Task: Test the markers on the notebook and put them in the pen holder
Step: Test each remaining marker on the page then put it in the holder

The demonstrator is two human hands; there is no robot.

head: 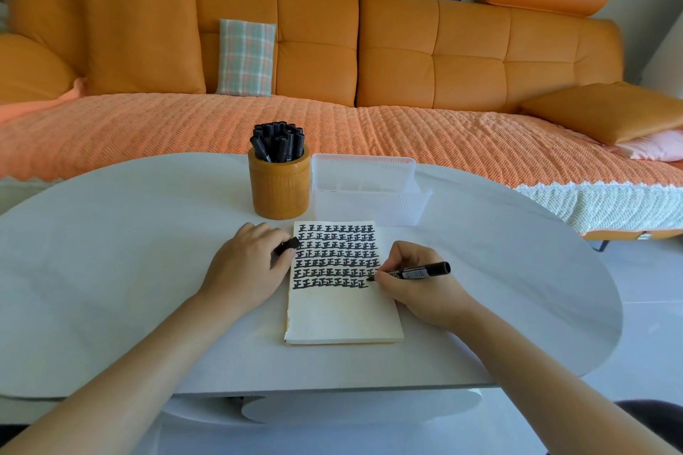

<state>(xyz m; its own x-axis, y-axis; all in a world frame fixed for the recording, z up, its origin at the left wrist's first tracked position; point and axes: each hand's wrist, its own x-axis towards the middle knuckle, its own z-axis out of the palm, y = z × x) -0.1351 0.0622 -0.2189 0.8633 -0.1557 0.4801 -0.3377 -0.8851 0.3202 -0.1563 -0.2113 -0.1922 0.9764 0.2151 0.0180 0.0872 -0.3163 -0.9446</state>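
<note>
We judge the marker (414, 273) light and stiff; our right hand (414, 281) pinches its barrel low, left hand (247, 266) grips 1 cap (287, 245)

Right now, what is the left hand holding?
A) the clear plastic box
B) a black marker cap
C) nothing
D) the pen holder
B: the left hand pinches a small black marker cap at the left edge of the notebook, while the right hand writes with the uncapped marker.
</note>
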